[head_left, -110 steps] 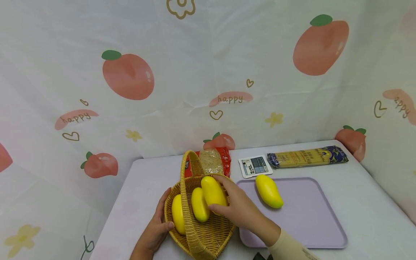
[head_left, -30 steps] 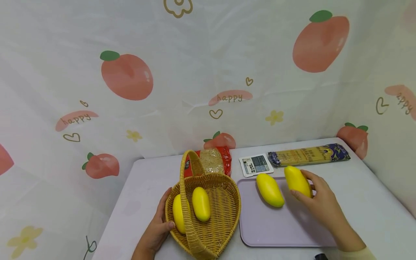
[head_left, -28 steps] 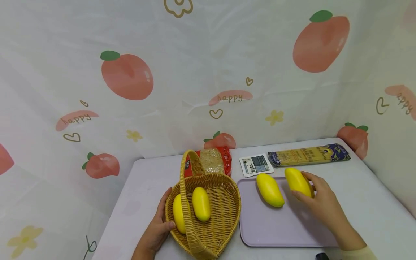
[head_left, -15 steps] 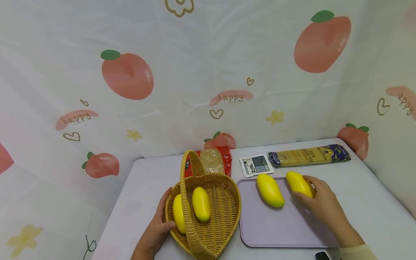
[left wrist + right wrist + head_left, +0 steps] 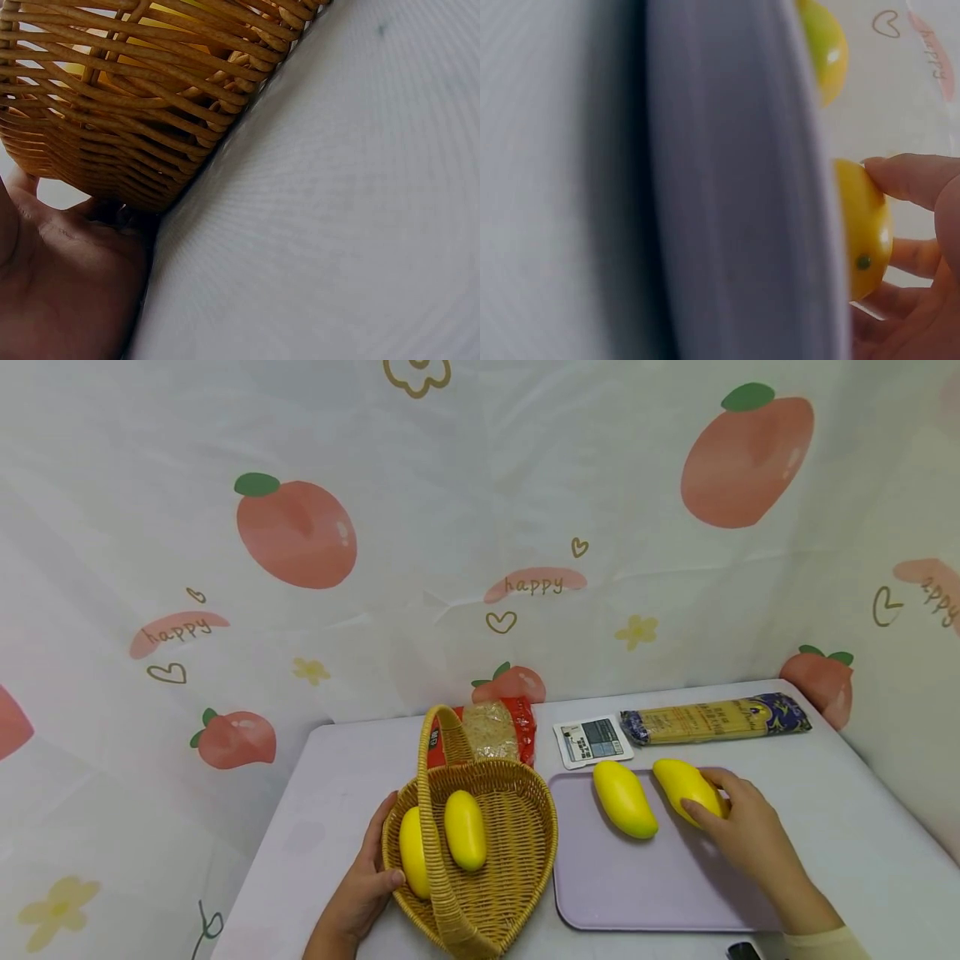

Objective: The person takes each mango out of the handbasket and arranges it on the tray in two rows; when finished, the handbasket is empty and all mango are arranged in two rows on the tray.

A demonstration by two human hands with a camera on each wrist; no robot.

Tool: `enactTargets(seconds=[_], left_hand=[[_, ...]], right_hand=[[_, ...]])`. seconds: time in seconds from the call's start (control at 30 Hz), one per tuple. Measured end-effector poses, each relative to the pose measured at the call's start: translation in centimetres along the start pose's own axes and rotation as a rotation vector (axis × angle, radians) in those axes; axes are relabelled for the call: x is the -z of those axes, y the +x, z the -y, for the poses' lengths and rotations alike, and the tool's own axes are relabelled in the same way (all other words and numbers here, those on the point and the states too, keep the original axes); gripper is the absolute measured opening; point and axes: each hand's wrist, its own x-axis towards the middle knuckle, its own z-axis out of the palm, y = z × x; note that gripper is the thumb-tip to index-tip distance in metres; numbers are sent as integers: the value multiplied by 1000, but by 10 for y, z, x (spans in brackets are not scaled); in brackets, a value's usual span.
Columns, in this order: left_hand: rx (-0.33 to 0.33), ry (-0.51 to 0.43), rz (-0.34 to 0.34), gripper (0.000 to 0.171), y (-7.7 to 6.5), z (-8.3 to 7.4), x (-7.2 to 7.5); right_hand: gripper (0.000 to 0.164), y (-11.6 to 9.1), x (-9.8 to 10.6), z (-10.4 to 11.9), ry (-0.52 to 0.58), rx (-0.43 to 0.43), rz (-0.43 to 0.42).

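Note:
My right hand (image 5: 746,831) grips a yellow mango (image 5: 684,789) at the back right of the lilac tray (image 5: 622,893). In the right wrist view the thumb and fingers reach round that mango (image 5: 866,232), low behind the tray's rim. A second mango (image 5: 626,800) lies to its left on the same tray. My left hand (image 5: 363,881) holds the left side of a heart-shaped wicker basket (image 5: 510,860), thumb over its rim. Two mangoes lie inside: one in the middle (image 5: 465,831), the other (image 5: 413,853) by the left wall, partly behind the handle.
Behind the basket lies a red-and-clear food bag (image 5: 491,731). A small white packet (image 5: 592,742) and a long yellow-and-blue noodle packet (image 5: 712,720) lie behind the tray. A black object (image 5: 742,951) shows at the bottom edge, and a printed cloth (image 5: 420,527) hangs behind the table.
My right hand has carried a mango out of the basket, over to the right, and lowered it to the tray beside the other one. The left hand has stayed on the basket.

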Motion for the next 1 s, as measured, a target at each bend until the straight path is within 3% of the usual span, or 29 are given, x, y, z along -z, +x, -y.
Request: enactTargets(seconds=[0.63, 1.0], left_hand=[[-7, 5, -7, 114, 1, 0, 0], [2, 10, -2, 116, 1, 1, 1]], right_hand=[[77, -2, 4, 4, 8, -118, 44], [81, -4, 8, 4, 20, -127, 46]])
